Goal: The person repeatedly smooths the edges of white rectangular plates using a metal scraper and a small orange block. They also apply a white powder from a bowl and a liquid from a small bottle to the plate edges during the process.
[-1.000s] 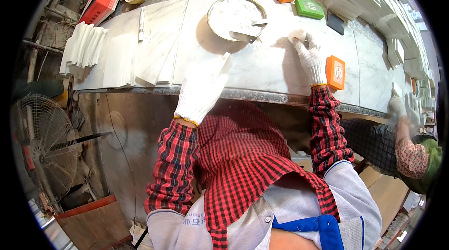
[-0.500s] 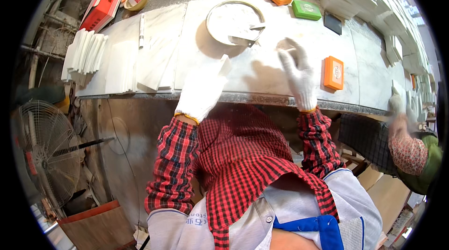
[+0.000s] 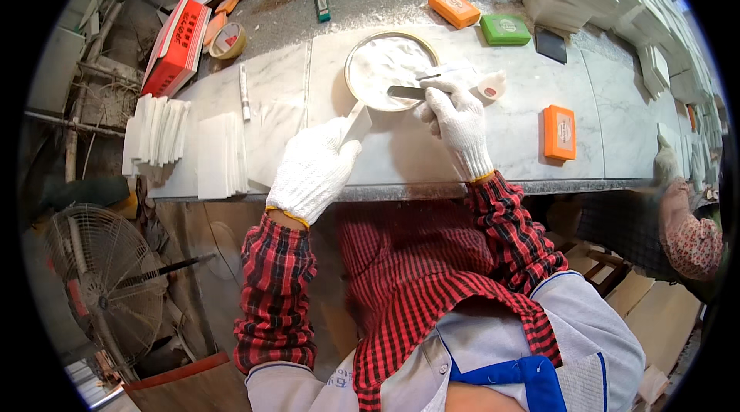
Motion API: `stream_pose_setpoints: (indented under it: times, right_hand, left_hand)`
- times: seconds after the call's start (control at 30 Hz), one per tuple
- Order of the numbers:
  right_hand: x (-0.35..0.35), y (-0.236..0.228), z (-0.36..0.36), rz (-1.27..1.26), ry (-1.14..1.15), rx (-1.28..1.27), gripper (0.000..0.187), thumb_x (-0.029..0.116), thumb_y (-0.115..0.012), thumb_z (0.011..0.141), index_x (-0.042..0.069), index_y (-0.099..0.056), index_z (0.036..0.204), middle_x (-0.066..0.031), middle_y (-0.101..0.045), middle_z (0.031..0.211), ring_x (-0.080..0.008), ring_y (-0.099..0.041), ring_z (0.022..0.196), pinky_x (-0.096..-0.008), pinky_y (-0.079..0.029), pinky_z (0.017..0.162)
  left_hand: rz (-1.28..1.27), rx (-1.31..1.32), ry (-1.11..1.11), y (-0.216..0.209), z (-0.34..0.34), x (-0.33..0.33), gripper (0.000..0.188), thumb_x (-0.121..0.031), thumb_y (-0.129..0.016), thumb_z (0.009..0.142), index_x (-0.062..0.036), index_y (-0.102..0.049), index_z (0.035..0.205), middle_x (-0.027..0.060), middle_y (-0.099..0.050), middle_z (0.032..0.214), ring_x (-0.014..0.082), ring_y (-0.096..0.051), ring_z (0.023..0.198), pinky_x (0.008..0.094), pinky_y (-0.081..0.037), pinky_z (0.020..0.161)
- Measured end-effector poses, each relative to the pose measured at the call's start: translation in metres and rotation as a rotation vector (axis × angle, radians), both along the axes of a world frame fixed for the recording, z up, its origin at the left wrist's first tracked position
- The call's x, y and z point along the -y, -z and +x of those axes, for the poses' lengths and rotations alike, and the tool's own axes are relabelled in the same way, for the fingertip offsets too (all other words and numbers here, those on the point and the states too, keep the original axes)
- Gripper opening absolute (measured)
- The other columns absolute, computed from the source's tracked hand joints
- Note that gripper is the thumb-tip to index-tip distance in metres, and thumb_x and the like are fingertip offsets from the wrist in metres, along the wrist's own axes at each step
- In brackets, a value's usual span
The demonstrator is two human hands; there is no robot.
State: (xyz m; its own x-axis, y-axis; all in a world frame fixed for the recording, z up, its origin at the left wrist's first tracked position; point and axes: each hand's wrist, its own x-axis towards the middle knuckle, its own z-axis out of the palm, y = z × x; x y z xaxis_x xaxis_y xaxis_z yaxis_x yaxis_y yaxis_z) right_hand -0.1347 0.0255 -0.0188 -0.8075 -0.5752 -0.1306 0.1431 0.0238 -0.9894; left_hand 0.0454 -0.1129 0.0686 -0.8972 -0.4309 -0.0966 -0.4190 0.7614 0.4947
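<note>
My left hand (image 3: 314, 168), in a white knit glove, grips a thin white stone tile (image 3: 357, 122), its end pointing up near the bowl. A round bowl (image 3: 348, 77) of white paste or powder stands in front of me on the marble slabs. At its right rim my gloved right hand (image 3: 456, 121) is closed on a putty knife (image 3: 406, 93), the blade lying over the white material. A second metal blade (image 3: 428, 75) shows just beyond my fingers. Beside that hand sits a small white rounded object (image 3: 492, 86) with a red spot.
Upright white tiles (image 3: 158, 131) and another stack (image 3: 221, 156) stand at left. Orange (image 3: 560, 133) and green (image 3: 505, 30) boxes lie right of the bowl. Tape (image 3: 229, 41) and a red box (image 3: 176, 46) are far left. At right, a co-worker's gloved hand (image 3: 666, 160) is near tile stacks.
My right hand has moved left to the bowl and taken hold of the putty knife. My left hand, with the tile, has shifted slightly left and down. The view has tilted.
</note>
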Motion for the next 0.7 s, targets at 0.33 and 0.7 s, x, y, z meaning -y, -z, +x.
stream_pose_setpoints:
  times: [0.33,0.7]
  right_hand:
    - [0.0,-0.007,-0.018,-0.132,0.052,0.149,0.024,0.012,-0.059,0.098,-0.004,-0.068,0.113,-0.0026,-0.064,0.073,-0.0061,-0.054,0.058,-0.022,-0.042,0.052]
    - [0.013,-0.06,-0.011,-0.267,-0.007,0.007,0.026,0.014,-0.058,0.099,-0.004,-0.067,0.115,-0.0036,-0.061,0.069,-0.0056,-0.049,0.053,-0.0213,-0.037,0.048]
  left_hand:
    - [-0.291,0.082,0.104,-0.013,-0.045,0.034,0.03,-0.026,-0.061,0.092,0.0011,-0.067,0.103,0.0252,-0.069,0.09,0.0433,-0.067,0.089,0.0499,-0.053,0.079]
    - [-0.424,0.173,0.251,-0.013,-0.072,0.051,0.021,-0.019,-0.056,0.09,-0.0005,-0.065,0.097,0.0241,-0.068,0.084,0.0414,-0.067,0.085,0.0502,-0.053,0.078]
